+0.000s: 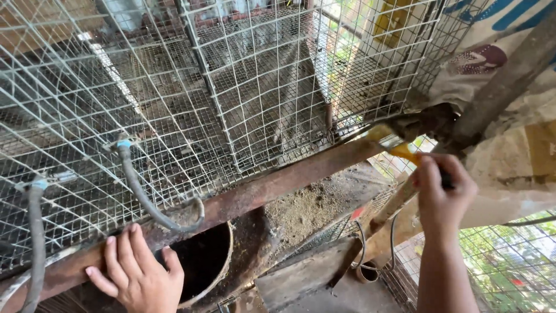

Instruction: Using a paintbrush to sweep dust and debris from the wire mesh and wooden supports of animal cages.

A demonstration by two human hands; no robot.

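- Wire cages [231, 87] fill the far and left part of the view – rows of grey mesh, dusty and stained, seen from above and in front.
- Under their near edge runs a long rusty beam [278, 185], slanting from near left up to far right.
- The left hand [136, 275] lies at near left, palm down, fingers spread and flat on the lower end of that beam; its grip holds nothing, just resting open against the metal.
- Just right of that hand is a dark round opening [202, 266] with a pale rim, set below the beam.
- A grey hose [139, 191] with a blue fitting at its top comes out of the mesh above the left hand and curves down to the beam; a second grey hose [35, 243] hangs at the far left edge.
- The right hand [443, 197] is raised at right, its grip closed around the dark handle of a paintbrush [399, 148].
- The paintbrush has a yellow part and a metal band above the fist; its head lies against the upper right end of the beam, where a dark pipe [428, 122] meets it.
- Beneath the beam, between the two hands, a dirty sloping tray [313, 208] carries a patch of brownish dust.
- A slanting wooden post [509, 81] and a printed cloth sheet [492, 64] stand behind the right hand – more mesh shows at near right.
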